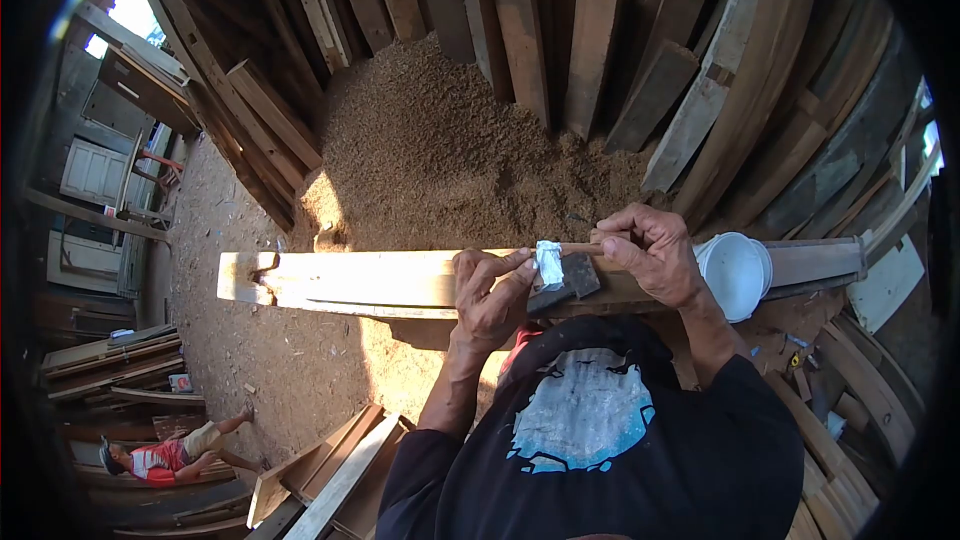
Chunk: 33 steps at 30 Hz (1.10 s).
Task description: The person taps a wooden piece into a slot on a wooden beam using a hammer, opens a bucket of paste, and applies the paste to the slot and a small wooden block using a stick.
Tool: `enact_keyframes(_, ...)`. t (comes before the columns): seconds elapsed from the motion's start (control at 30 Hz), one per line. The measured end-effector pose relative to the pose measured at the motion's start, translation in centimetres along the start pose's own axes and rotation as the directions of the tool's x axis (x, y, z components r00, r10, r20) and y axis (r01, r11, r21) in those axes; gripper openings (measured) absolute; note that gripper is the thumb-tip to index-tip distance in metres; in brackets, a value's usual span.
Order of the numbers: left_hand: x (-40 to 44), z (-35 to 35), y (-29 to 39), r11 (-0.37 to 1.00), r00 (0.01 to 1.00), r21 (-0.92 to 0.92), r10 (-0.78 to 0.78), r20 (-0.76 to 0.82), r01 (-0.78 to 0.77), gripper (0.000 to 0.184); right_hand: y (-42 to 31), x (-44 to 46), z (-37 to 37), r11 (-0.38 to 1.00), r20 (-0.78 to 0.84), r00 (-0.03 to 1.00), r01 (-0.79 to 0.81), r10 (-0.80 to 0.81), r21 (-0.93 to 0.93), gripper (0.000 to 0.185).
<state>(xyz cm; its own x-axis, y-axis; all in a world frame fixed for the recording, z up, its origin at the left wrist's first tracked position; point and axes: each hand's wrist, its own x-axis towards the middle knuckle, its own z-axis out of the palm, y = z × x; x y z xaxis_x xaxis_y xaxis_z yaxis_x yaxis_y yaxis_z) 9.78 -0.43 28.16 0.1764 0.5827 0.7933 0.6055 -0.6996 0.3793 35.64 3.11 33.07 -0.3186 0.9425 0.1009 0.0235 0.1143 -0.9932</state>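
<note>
My left hand (490,290) is closed, its fingertips pinching the edge of a crumpled white-silver packet (548,266) above the wooden beam (390,278). To its right, my right hand (655,252) is closed over the beam, thumb and fingers together around something thin and brown that I cannot make out. A dark flat block (574,282) lies on the beam just behind the packet. Beside my right wrist is a white bucket (732,276).
A sawdust heap (430,140) lies beyond the beam, with upright planks (520,30) behind it. Stacked boards (330,480) are at the lower left. Another person (165,452) is at the far left. More timber (870,390) lies at the right.
</note>
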Motion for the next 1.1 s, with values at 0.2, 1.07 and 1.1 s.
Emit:
enact_keyframes(0.2, 0.3, -0.2, 0.0, 1.0, 1.0, 0.023, -0.004, 0.011, 0.003, 0.03, -0.4, -0.5, -0.4, 0.988, 0.125, 0.99, -0.079, 0.063, 0.13, 0.023)
enact_keyframes(1.07, -2.3, 1.9, 2.8, -0.394, 0.602, -0.886, -0.655, 0.457, 0.243, 0.031, 2.2, 0.6, 0.7, 0.872, 0.079, 0.996, 0.0, -0.045, 0.489, 0.029)
enact_keyframes(1.1, -2.3, 2.2, 3.1, -0.484, 0.602, -0.848, -0.617, 0.507, 0.218, 0.031, 2.1, 0.6, 1.1, 0.871, 0.094, 0.995, -0.023, -0.026, 0.49, 0.029)
